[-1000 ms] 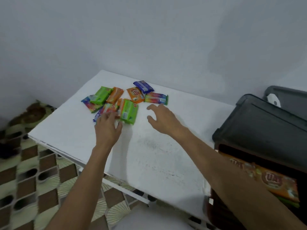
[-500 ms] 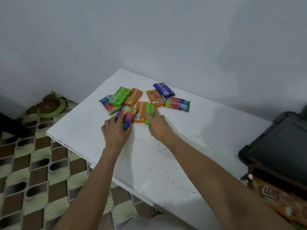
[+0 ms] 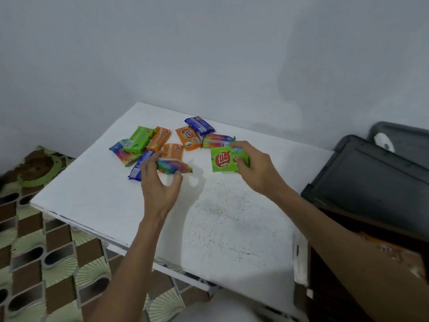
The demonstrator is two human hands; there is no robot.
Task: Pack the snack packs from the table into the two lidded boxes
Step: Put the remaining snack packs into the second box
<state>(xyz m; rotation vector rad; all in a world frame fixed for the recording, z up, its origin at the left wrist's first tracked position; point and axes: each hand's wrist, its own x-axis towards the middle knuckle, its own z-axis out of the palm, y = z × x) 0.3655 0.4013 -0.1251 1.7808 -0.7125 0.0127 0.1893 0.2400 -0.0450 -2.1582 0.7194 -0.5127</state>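
Your L hand (image 3: 160, 182): fingers curled, thumb + fingertips pinching a rainbow pack (image 3: 174, 166), which looks just clear of the table (image 3: 232, 228). Your R hand (image 3: 257, 168): curled round the right edge of a green pack (image 3: 222, 160), logo side up. Other packs (image 3: 160, 140) sit clustered at the far-left of the tabletop, behind both hands. A blue pack (image 3: 139, 169) is just beside your L fingers. Box (image 3: 371, 228) stands right of the table w/ dark lid (image 3: 383, 182) up; 2nd lid (image 3: 408, 138) behind it.
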